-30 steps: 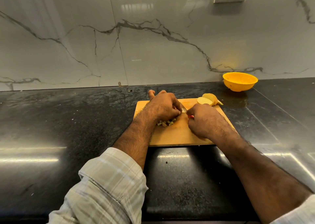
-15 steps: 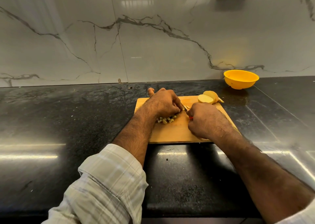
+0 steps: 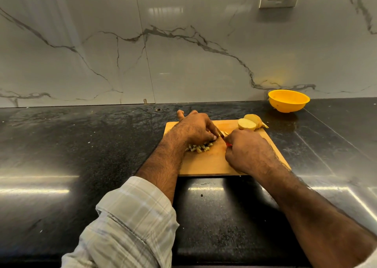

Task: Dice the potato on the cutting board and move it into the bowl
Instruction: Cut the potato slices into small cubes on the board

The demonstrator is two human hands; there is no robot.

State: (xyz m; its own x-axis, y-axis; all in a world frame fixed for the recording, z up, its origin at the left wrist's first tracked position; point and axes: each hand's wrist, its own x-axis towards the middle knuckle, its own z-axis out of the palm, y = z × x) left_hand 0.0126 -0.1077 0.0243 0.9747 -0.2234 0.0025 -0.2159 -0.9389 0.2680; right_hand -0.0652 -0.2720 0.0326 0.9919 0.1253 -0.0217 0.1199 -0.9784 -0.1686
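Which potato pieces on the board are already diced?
The small cubes under the left hand; the pieces at the far right corner are whole slices.

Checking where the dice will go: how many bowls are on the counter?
1. The yellow bowl stands on the black counter against the wall, beyond the cutting board's far right corner. No other shows.

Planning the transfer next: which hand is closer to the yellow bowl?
Right. The right hand grips the knife mid-board, on the bowl's side; the left hand lies farther left, over the diced potato.
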